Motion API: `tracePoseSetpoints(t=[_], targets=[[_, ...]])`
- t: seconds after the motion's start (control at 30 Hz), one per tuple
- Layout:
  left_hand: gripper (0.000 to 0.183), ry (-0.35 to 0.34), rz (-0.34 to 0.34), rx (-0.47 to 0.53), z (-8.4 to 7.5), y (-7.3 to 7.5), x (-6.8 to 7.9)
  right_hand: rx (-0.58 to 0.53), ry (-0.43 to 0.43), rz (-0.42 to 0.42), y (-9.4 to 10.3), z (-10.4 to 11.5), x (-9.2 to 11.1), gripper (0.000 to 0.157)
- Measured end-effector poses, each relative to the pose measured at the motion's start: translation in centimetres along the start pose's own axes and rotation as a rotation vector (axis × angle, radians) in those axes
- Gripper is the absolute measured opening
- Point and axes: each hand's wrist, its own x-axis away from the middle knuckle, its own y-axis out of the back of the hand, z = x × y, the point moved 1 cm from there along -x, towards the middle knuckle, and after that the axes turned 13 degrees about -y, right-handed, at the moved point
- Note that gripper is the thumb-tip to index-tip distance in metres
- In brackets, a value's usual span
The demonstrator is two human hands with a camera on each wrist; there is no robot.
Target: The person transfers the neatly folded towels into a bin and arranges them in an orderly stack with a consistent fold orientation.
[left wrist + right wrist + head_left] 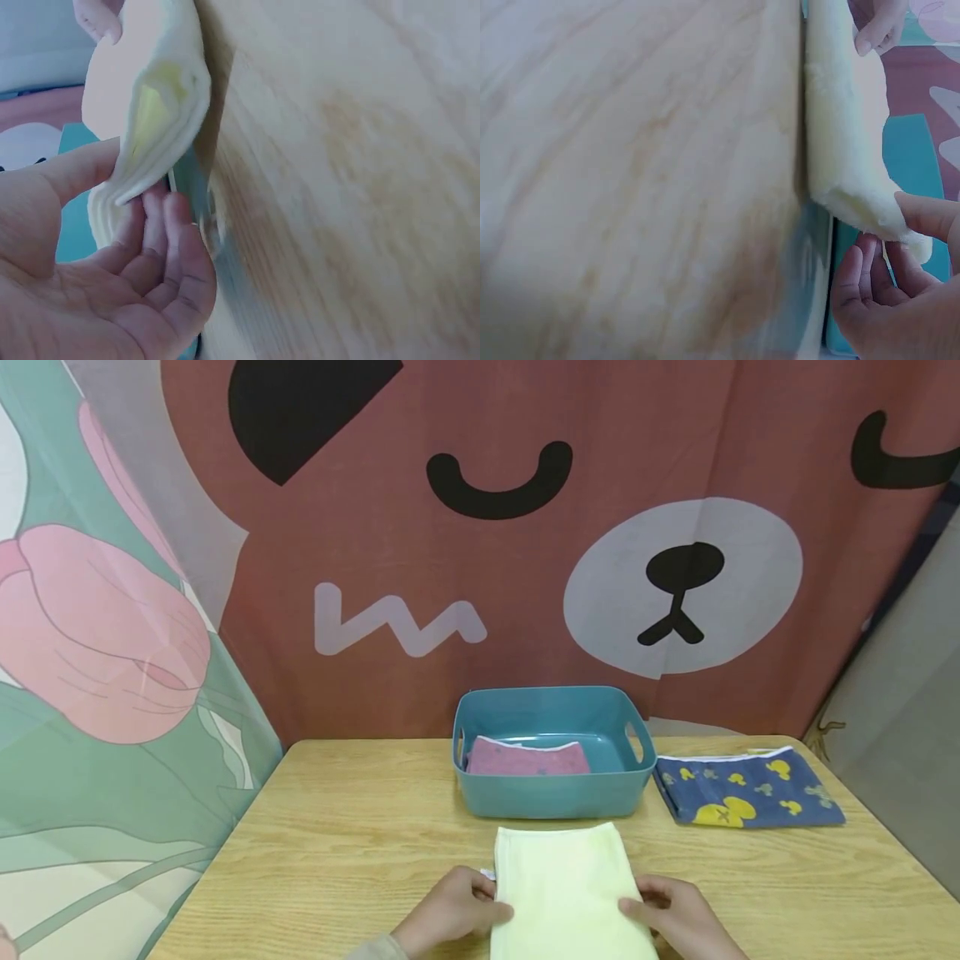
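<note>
I have the pale yellow cloth (566,889) between my two hands, lying lengthwise away from me over the tabletop (337,827). My left hand (453,910) pinches its left side, thumb on top and fingers beneath; my right hand (678,914) pinches the right side the same way. I judge it light, soft and plush, not slippery and in no danger of breaking, but too limp to keep its shape unsupported. The layers stack loosely and gape beside my left thumb, so I'd expect them to slip apart under a one-sided grip; pinching the whole stack at both sides seems the sound hold.

Counting: one yellow cloth in my hands; one white label (487,874) by my left fingers; one teal basket (551,797) straight ahead, beyond both hands; one pink cloth (528,760) inside it; one blue patterned cloth (750,789) beyond my right hand, just right of the basket. That makes three cloths.
</note>
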Motion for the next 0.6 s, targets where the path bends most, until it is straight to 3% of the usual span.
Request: tracePoseSetpoints(t=[0.23, 0.47, 0.6], targets=[[0.036, -0.032, -0.017, 0.074, -0.6, 0.3, 0.1, 0.054, 0.063, -0.048, 0.6, 0.7, 0.8, 0.047], [0.039, -0.044, -0.053, 0.085, -1.0, 0.3, 0.1, 0.04, 0.069, -0.049, 1.1, 1.5, 1.5, 0.043], [0.028, -0.043, -0.075, 0.099, -0.9, 0.3, 0.3, 0.036, 0.072, -0.058, 1.2, 1.9, 1.8, 0.042]])
